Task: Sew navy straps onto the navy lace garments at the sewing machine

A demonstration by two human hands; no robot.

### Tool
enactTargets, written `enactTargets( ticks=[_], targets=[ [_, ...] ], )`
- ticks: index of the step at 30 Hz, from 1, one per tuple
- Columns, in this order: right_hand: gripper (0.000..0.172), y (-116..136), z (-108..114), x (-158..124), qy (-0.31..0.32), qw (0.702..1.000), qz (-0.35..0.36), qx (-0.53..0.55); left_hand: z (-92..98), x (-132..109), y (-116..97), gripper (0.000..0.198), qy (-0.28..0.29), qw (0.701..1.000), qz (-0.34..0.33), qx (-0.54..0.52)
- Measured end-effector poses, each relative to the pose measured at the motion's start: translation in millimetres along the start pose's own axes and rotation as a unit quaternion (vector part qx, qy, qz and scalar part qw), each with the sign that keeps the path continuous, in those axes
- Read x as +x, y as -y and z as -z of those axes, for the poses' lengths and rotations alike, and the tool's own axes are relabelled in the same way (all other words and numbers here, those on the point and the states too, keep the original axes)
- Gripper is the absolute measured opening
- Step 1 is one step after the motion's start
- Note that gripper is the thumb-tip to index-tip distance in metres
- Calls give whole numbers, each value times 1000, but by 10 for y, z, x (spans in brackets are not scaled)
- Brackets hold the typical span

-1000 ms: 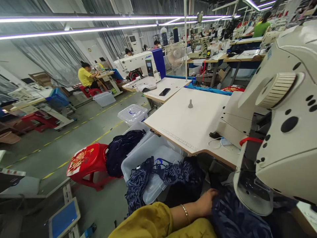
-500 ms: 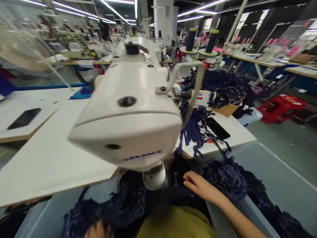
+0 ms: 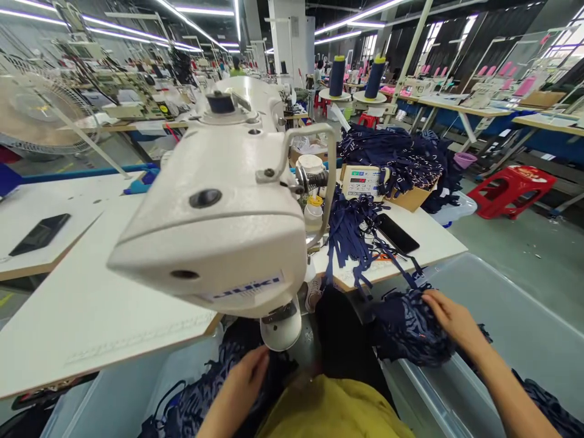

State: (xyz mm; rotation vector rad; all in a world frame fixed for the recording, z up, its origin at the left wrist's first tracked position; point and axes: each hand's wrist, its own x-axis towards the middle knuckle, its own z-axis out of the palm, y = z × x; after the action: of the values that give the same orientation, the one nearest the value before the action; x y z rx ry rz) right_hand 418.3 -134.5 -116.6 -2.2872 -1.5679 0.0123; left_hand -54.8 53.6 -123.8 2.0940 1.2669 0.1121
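Note:
My left hand is closed, fingertips together, just left of the lower end of a white sewing machine. Navy patterned fabric lies beneath and beside that hand; its fingers appear to pinch a dark edge of it, partly hidden. On the other side, my right hand has its fingers curled on a bunched pile of navy patterned fabric at the rim of a bin. Navy straps trail from the table toward this pile. The machine's needle area is hidden behind its head.
Clear plastic bins stand on both sides. The white tabletop holds one phone at right; another phone is at left. A control panel, thread cones, a strap heap and a red stool are beyond.
My right hand has moved right, from beside the machine onto the bunched fabric. My left hand has risen from the lower left to the machine's lower end. The view has shifted slightly.

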Motion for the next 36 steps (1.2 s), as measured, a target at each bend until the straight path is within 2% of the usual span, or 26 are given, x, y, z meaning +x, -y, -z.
enactTargets(
  ticks=[2,4,5,6,8,9,10,11,13,15,17,19,20,21,22,24,25,26,28,30,31,33,35,36],
  targets=[
    [32,167,324,6,-21,1000,-17,10,-37,4,-430,42,100,991,-58,-71],
    [30,523,623,1,-1,999,-16,46,-84,-30,-818,49,190,967,-100,-138],
    [29,763,738,-6,19,997,-3,75,-117,-54,-979,52,259,934,-107,-223],
    [28,1026,823,-15,40,993,15,106,-160,-78,-1109,57,317,888,-98,-318],
    [25,1549,889,-33,104,978,79,165,-273,-110,-1268,68,419,761,-59,-493],
    [24,1773,875,-40,139,967,99,188,-335,-110,-1294,70,428,714,-34,-553],
    [24,1954,835,-41,165,958,113,207,-394,-98,-1287,68,404,689,-4,-602],
    [24,2082,775,-35,187,948,127,223,-439,-74,-1251,64,342,687,29,-641],
    [26,2185,611,3,212,939,137,234,-462,-3,-1108,55,168,704,85,-685],
    [27,2143,417,68,224,940,137,216,-374,50,-911,48,10,713,112,-692],
    [26,2074,219,138,226,950,135,170,-197,24,-719,43,-79,715,119,-684],
    [21,2090,57,181,207,957,149,138,3,-102,-595,42,-140,718,129,-670],
    [21,2148,-1,185,198,956,163,145,90,-194,-573,45,-151,733,130,-650],
    [26,2238,-40,177,194,948,184,170,162,-295,-579,50,-149,764,122,-616],
    [34,2353,-60,157,202,933,211,211,217,-393,-611,56,-138,809,103,-562],
    [49,2615,-56,97,248,884,253,305,287,-554,-729,63,-122,903,23,-411],
    [51,2740,-39,67,280,859,257,342,312,-606,-800,62,-124,936,-33,-328],
    [50,2846,-17,42,309,839,249,372,337,-637,-871,57,-128,954,-92,-255],
    [40,2979,27,21,343,814,218,416,399,-648,-997,43,-108,965,-190,-146],
    [32,2991,56,32,344,802,200,444,469,-620,-1096,30,-69,967,-213,-118],
    [29,2960,64,45,332,805,192,452,498,-600,-1137,24,-65,969,-196,-134],
    [28,2856,71,73,300,824,161,454,529,-556,-1209,17,-92,965,-136,-204],
    [29,2748,82,104,268,848,116,443,522,-510,-1270,22,-113,947,-84,-287],
    [30,2708,92,123,254,858,96,436,512,-485,-1296,26,-105,940,-65,-319]
  ],
)
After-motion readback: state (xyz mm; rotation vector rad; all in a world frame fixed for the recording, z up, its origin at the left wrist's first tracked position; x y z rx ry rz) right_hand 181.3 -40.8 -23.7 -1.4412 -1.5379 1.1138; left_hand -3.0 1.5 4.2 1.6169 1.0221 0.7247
